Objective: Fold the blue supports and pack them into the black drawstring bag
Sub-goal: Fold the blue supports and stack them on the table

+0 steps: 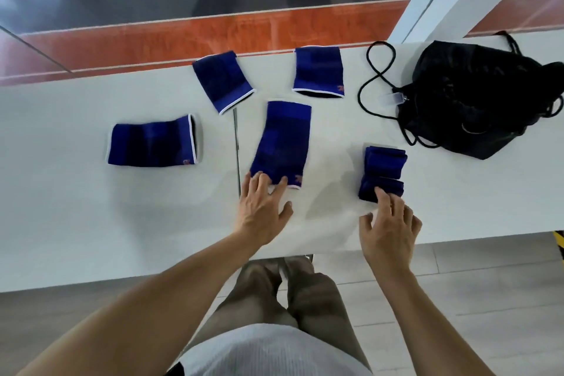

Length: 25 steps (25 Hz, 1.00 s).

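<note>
Step in hand, by my reading: starting the fold on the middle support point(280, 143), which lies flat and unfolded on the white counter point(91, 207), near end toward the person.

To do it well: pin the near edge flat, bring it up to meet the far edge squarely, press the crease so it holds. The knit looks springy, so a loose fold will likely pop open. Keep the finished bundle point(383, 172) steady meanwhile.

Left hand point(264, 210): fingers spread, tips resting on the near edge of the middle support. Pressing, not pinching, as far as I can see.

Right hand point(389, 230): fingers loosely spread and curved, tips touching the near end of the folded bundle. Nothing lifted.

Three more supports lie flat and unfolded: one far left point(152, 143), one at the back left point(222, 81), one at the back centre point(319, 72).

Black drawstring bag point(476, 101) sits slumped at the right of the counter, well apart from both hands, cord point(370, 76) looping out to its left. Nothing visibly packed yet.
</note>
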Each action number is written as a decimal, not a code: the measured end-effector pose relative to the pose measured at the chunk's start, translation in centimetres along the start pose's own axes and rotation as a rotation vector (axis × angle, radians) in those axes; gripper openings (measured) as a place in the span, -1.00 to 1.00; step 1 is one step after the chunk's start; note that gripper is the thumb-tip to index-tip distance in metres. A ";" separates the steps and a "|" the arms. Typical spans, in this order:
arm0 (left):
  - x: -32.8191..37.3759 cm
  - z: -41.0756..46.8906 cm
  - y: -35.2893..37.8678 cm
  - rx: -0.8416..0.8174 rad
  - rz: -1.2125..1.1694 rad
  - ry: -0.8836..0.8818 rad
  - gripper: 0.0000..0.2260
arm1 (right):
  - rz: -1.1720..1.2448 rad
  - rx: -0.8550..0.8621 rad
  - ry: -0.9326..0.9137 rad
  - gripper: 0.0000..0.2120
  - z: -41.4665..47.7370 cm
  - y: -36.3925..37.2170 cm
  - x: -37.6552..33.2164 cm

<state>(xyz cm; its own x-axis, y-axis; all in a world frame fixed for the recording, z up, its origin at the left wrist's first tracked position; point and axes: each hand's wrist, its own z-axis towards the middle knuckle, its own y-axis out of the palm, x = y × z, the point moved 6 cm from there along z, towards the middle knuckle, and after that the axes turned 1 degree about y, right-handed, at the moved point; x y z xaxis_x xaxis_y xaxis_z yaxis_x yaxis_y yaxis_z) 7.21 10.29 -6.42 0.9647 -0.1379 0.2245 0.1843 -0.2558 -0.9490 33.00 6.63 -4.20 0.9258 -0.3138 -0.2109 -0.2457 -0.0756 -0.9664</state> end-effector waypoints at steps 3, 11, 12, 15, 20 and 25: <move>0.7 -1.6 0.7 -0.068 -0.052 0.006 -0.47 | 0.069 0.003 -0.166 -0.43 -0.5 0.1 -4.3; -9.2 -0.5 -4.4 0.148 -0.183 -0.230 -0.48 | 0.001 -0.302 -0.577 -0.43 -1.1 5.1 -15.4; -11.8 -0.2 -4.8 0.136 -0.201 -0.337 -0.44 | -0.024 -0.329 -0.576 -0.44 -1.1 5.6 -15.6; -16.8 -0.5 -3.4 -0.045 -0.182 -0.495 -0.36 | -0.063 -0.332 -0.538 -0.45 -1.3 6.1 -15.1; -13.4 -4.5 -1.2 -0.039 -0.132 -0.325 -0.37 | -0.067 -0.269 -0.510 -0.49 -1.3 5.8 -14.9; -8.0 -10.0 1.3 -0.065 -0.128 -0.277 -0.38 | 0.111 -0.180 -0.723 -0.53 -3.4 5.3 -19.0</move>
<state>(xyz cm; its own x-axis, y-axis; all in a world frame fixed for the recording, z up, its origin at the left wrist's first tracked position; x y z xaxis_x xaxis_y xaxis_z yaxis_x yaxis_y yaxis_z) -2.17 1.52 -7.21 0.9506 0.1634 0.2639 0.3038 -0.3158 -0.8988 13.11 8.98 -4.81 0.8356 0.3662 -0.4096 -0.3344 -0.2526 -0.9079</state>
